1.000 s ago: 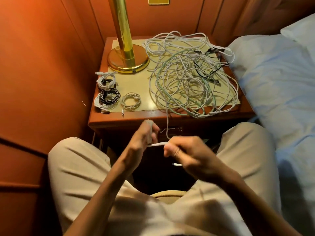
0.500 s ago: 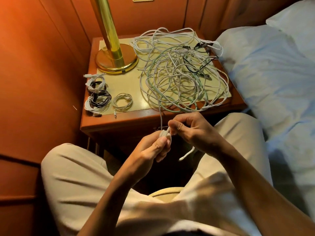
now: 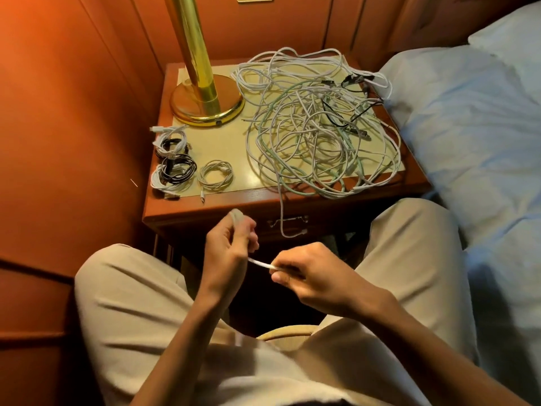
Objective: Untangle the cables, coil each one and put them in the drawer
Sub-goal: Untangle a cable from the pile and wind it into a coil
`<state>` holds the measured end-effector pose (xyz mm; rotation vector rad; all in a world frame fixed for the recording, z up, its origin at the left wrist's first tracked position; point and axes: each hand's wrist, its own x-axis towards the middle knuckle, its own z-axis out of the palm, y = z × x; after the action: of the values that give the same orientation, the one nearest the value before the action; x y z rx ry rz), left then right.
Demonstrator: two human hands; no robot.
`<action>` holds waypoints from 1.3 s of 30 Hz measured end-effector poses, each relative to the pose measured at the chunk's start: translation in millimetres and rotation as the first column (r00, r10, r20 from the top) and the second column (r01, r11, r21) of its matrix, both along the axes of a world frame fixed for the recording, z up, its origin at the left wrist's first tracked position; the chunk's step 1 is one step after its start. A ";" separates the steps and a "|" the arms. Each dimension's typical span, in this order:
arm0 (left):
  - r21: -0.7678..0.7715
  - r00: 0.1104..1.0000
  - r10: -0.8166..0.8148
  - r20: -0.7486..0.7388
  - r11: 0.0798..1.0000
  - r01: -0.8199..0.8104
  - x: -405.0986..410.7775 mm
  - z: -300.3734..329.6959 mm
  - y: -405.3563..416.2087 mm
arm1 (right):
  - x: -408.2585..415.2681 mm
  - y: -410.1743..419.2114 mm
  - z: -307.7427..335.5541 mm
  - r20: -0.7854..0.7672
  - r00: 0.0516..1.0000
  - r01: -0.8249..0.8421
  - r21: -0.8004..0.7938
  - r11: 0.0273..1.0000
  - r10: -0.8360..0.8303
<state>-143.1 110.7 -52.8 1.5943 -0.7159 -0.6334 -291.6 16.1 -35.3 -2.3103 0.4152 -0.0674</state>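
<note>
Nightstand [image 3: 263,197]: brass lamp [image 3: 205,104], tangled cables [image 3: 316,127]; both hands [image 3: 225,253] [image 3: 319,276] pinch white cable [image 3: 260,263], apparently coiling.

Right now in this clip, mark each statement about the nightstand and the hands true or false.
1. Both hands hold a white cable stretched between them. True: the left hand and right hand each grip it.
2. The drawer is pulled open. False: the drawer is closed.
3. The coiled cables lie in front of the lamp base. True.
4. The tangled pile sits on the bed. False: the tangled pile is on the nightstand.
5. Every coiled cable is white. False: some are black.
</note>
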 end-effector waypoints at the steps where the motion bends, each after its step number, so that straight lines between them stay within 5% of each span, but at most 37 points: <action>1: 0.048 0.995 -0.088 0.040 0.995 0.086 -0.6 -4.7 3.0 | 0.9 -4.5 4.0 0.037 0.999 0.020 -0.072 0.997 -0.017; 4: 0.151 0.900 -0.432 -0.053 0.888 0.435 -5.8 -2.3 6.9 | 3.2 -19.0 14.9 0.121 0.990 0.082 -0.136 0.987 -0.065; 6: 0.181 0.862 -0.478 -0.167 0.845 0.503 -8.2 3.8 3.7 | 4.0 -23.2 16.8 0.103 0.992 0.086 -0.096 0.992 -0.076; 12: 0.278 0.929 -0.283 -0.240 0.896 0.345 -12.0 15.8 -8.8 | 6.4 -11.2 5.5 -0.040 0.999 -0.002 0.074 0.997 0.005; 18: 0.410 0.984 -0.039 -0.176 0.905 0.110 -21.3 -1.2 -12.4 | 4.5 7.2 -8.8 -0.119 0.991 0.040 -0.137 0.990 -0.057; 23: 0.247 0.985 0.059 -0.161 0.969 -0.018 -20.6 -0.9 -6.3 | 3.1 13.1 -10.5 -0.035 0.985 0.163 -0.093 0.982 -0.167; 28: 0.123 0.960 -0.240 -0.143 0.958 0.258 -20.4 -6.6 14.8 | -1.6 -3.8 -13.7 0.082 0.906 0.404 0.132 0.905 -0.416; 31: 0.093 0.949 -0.237 -0.208 0.961 0.261 -32.7 -15.8 20.0 | -3.8 1.3 -16.7 0.074 0.904 0.394 0.241 0.887 -0.422; 36: 0.280 0.972 -0.202 0.124 0.946 0.161 -26.9 -23.3 18.6 | -10.8 0.4 -25.1 -0.043 0.926 0.372 0.262 0.891 -0.374; 39: 0.396 0.917 -0.386 0.096 0.860 0.321 -10.4 -21.6 22.2 | -17.5 -10.8 -21.3 0.014 0.929 0.365 0.144 0.920 -0.370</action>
<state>-153.5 132.9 -74.4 1.9016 -1.0864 -0.9541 -309.2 5.3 -56.6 -2.0639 0.8044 -0.2627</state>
